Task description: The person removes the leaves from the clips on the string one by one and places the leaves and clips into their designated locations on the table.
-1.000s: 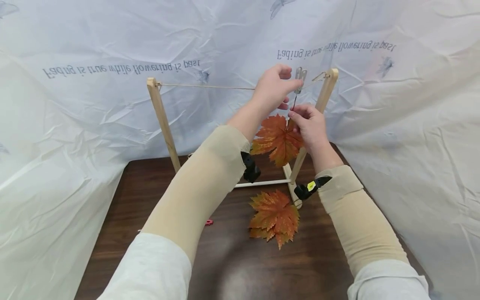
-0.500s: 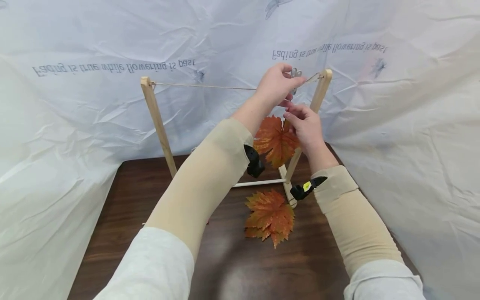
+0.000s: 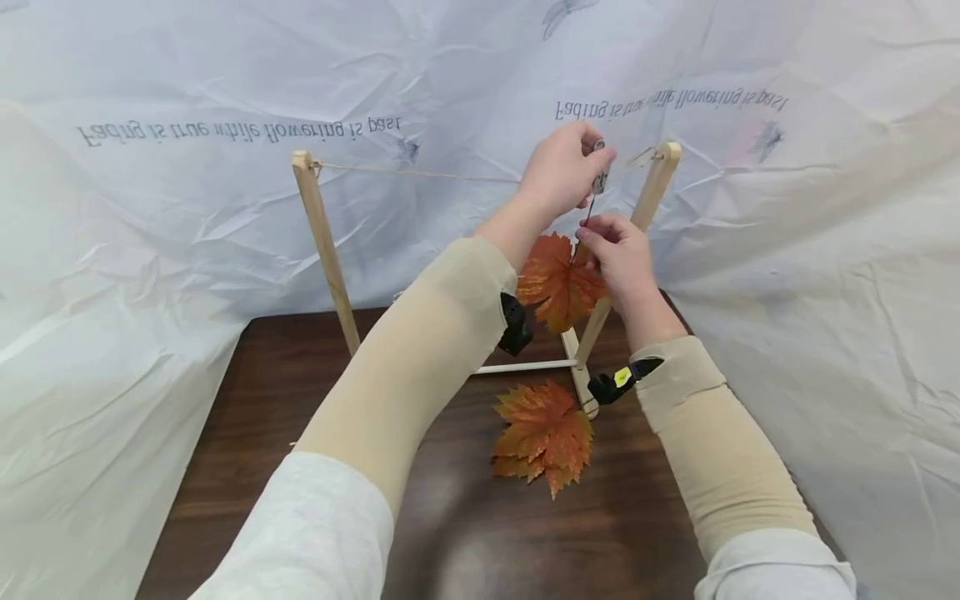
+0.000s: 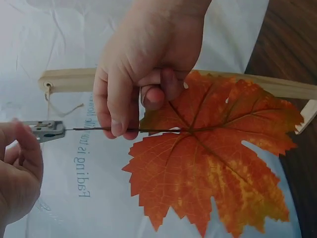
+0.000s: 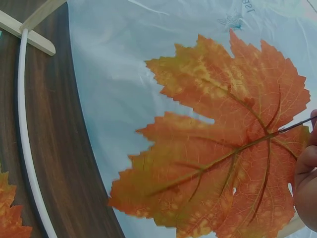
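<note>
My left hand pinches a grey clothespin near the right end of the string. Below it, my right hand holds the thin dark stem of an orange maple leaf between thumb and fingers. In the left wrist view the stem's tip meets the end of the clothespin; whether it is gripped there cannot be told. The leaf hangs spread out in the right wrist view, with fingertips at the right edge. My left hand hides part of the string, so the clothespin's hold on it is unclear.
A wooden frame has a left post, a right post and a white bottom rod. More orange leaves lie stacked on the dark wooden table. A pale printed sheet surrounds the table.
My left fingers have closed in on the clothespin, now covering more of it. The right hand still holds the leaf's stem in about the same place.
</note>
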`<move>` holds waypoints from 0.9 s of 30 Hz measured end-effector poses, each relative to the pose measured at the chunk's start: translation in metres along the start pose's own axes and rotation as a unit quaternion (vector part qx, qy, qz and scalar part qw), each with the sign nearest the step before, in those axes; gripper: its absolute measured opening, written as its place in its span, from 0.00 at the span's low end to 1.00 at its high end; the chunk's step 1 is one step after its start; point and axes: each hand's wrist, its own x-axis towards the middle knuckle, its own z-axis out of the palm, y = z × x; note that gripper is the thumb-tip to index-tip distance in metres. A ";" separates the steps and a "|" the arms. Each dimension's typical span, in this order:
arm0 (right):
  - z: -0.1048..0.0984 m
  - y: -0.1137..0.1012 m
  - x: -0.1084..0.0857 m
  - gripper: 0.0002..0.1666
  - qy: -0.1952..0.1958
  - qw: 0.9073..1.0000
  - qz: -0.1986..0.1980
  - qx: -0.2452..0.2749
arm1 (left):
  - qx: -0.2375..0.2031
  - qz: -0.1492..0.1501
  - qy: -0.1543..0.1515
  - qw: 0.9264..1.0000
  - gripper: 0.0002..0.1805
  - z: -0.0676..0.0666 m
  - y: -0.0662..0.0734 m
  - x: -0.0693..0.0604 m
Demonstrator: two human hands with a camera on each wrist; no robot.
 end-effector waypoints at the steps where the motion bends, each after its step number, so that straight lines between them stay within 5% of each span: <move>1: -0.001 0.000 0.000 0.04 0.000 1.000 0.000 -0.003 | 0.004 0.003 0.004 1.000 0.16 0.001 0.001 0.000; 7: -0.001 0.002 -0.001 0.03 0.003 1.000 -0.002 -0.009 | -0.047 0.008 0.042 0.998 0.13 0.000 0.002 0.002; 15: -0.002 0.006 -0.003 0.03 0.003 1.000 0.001 -0.003 | -0.140 -0.013 0.104 0.985 0.11 -0.005 0.001 0.004; 27: -0.004 0.009 -0.007 0.03 0.008 0.999 0.024 0.042 | -0.183 0.005 0.136 0.974 0.11 -0.014 -0.006 -0.004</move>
